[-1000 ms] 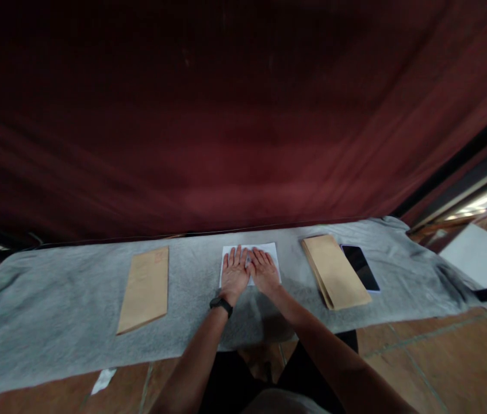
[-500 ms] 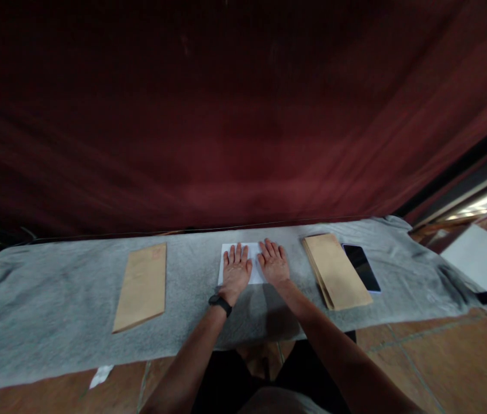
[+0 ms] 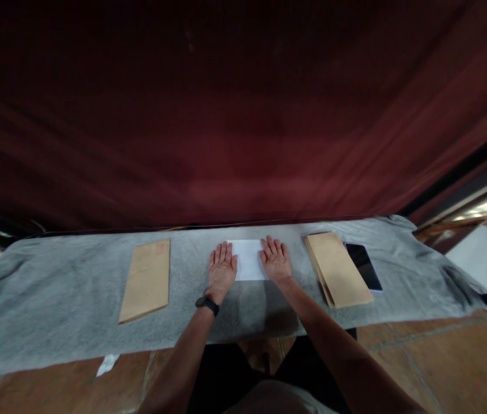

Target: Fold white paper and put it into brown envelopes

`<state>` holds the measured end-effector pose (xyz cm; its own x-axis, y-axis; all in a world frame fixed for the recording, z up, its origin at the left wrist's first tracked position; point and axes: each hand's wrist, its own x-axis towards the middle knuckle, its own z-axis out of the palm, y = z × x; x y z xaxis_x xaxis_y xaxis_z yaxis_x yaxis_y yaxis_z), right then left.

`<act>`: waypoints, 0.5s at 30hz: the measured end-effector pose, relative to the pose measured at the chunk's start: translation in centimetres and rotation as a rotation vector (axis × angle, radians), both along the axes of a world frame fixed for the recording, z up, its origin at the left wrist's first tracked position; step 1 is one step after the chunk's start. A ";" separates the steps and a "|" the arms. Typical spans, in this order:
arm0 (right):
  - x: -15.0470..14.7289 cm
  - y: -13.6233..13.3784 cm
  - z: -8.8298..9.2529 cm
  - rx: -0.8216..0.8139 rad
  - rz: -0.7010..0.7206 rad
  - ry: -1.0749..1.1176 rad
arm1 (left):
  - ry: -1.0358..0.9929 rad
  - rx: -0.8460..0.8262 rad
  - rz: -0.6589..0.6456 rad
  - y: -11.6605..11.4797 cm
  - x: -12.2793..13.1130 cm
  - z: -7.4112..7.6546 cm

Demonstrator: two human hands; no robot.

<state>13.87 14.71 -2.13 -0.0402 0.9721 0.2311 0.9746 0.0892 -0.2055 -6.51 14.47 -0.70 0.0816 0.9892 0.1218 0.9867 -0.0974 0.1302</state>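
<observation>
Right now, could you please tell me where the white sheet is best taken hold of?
Probably its near edge, pinched from the person's side: the white sheet lies flat on the grey cloth, with the left hand and right hand at its side edges.

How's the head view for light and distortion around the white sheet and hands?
Head view: dim, red curtain near black at the top; white sheet brightest, not blown out; soft shadow on the grey cloth below the left hand and right hand; wide lens bows the cloth's edges.
</observation>
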 end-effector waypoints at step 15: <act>0.1 -0.3 0.2 0.006 0.026 -0.035 | -0.024 0.069 -0.424 -9.2 3.8 0.0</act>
